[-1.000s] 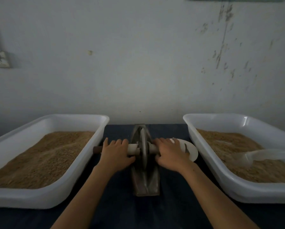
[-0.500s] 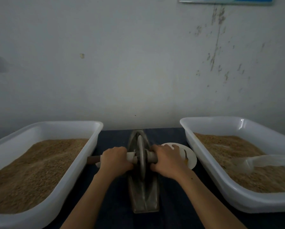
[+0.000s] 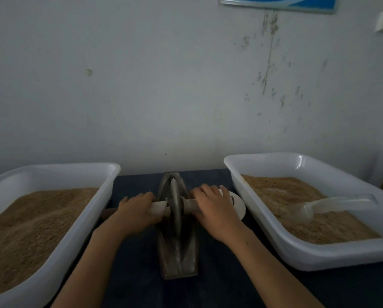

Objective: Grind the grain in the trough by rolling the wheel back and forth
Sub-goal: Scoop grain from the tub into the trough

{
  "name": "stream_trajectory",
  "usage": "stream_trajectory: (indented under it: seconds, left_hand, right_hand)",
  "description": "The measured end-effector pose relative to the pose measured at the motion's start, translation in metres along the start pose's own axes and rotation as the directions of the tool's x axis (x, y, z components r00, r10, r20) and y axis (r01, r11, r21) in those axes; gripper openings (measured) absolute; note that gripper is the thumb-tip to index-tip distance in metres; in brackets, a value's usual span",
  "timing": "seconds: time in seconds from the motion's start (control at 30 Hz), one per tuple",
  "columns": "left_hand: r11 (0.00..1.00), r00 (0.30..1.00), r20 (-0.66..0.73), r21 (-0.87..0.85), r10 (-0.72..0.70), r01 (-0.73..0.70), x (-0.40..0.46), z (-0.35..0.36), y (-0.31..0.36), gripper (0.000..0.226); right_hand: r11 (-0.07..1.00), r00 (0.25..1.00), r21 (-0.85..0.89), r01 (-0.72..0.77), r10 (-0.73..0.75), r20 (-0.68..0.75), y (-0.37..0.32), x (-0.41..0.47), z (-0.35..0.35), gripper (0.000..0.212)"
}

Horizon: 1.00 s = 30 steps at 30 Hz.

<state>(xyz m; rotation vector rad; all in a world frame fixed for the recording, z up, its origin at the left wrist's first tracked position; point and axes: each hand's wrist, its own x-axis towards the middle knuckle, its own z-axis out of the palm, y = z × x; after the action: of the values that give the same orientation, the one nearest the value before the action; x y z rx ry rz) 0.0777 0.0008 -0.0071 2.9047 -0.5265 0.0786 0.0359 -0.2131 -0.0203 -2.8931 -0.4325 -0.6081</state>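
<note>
Wheel flanked by grain tubs

Wheel [image 3: 175,205] stands in the trough [image 3: 178,252]. Left hand [image 3: 137,213] and right hand [image 3: 215,210] curl over its axle. Left tub [image 3: 92,210] and right tub [image 3: 272,227], holding a scoop [image 3: 332,205], flank the trough; a plate [image 3: 240,205] lies behind the right hand.

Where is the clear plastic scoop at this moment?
In the head view the clear scoop lies on the grain inside the right white tub, to the right of the right hand, handle pointing right.
</note>
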Motion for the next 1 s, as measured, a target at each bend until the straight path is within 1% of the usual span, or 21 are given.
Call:
stream_trajectory:
  seconds: [0.1, 0.17, 0.3, 0.37, 0.47, 0.57, 0.63, 0.73, 0.83, 0.93, 1.0]
  left_hand:
    - [0.996, 0.991, -0.134, -0.08, 0.016, -0.027, -0.01, -0.007, -0.005, 0.033]
    - [0.994, 0.98, -0.196, -0.105, 0.023, -0.044, -0.014, -0.009, -0.004, 0.031]
    - [0.999, 0.969, -0.247, -0.023, 0.027, -0.033, -0.007, -0.007, -0.006, 0.021]
    - [1.0, 0.969, -0.249, -0.02, 0.006, -0.012, 0.001, -0.005, -0.01, 0.017]
    - [0.999, 0.967, -0.253, 0.01, -0.029, 0.033, 0.012, 0.003, -0.016, 0.024]
    - [0.998, 0.957, -0.288, 0.028, -0.048, 0.058, 0.018, 0.015, -0.021, 0.027]
    - [0.994, 0.947, -0.318, 0.084, -0.038, 0.069, 0.021, 0.024, -0.024, 0.031]
    - [0.977, 0.927, -0.375, 0.189, -0.017, 0.094, 0.021, 0.029, -0.024, 0.042]
    - [0.984, 0.908, -0.42, 0.152, -0.017, 0.089, 0.018, 0.03, -0.02, 0.046]
    - [0.982, 0.919, -0.391, 0.149, -0.046, 0.113, 0.017, 0.028, -0.018, 0.042]
    - [0.981, 0.926, -0.372, 0.148, -0.063, 0.126, 0.017, 0.028, -0.014, 0.043]
  right_hand:
    - [0.999, 0.996, -0.035, 0.023, -0.026, -0.082, 0.002, 0.005, -0.006, 0.024]
    - [1.0, 0.997, -0.025, 0.016, -0.018, -0.072, 0.002, 0.01, -0.009, 0.018]
    - [0.999, 0.999, -0.032, -0.027, 0.025, -0.041, 0.003, 0.022, -0.006, 0.014]
    - [0.997, 0.998, -0.033, -0.063, 0.062, -0.028, 0.004, 0.03, -0.003, 0.016]
    - [0.992, 0.993, -0.041, -0.118, 0.118, 0.007, 0.007, 0.042, 0.002, 0.017]
    - [0.986, 0.987, -0.047, -0.159, 0.16, 0.014, 0.006, 0.048, 0.007, 0.022]
    - [0.983, 0.984, -0.047, -0.177, 0.178, 0.006, 0.003, 0.048, 0.011, 0.026]
    - [0.982, 0.984, -0.062, -0.178, 0.178, -0.005, -0.003, 0.045, 0.013, 0.032]
    - [0.982, 0.984, -0.055, -0.178, 0.179, 0.014, -0.012, 0.036, 0.01, 0.043]
    - [0.984, 0.984, -0.05, -0.172, 0.174, 0.046, -0.017, 0.027, 0.0, 0.053]
    - [0.987, 0.986, -0.042, -0.158, 0.16, 0.052, -0.018, 0.023, -0.014, 0.052]
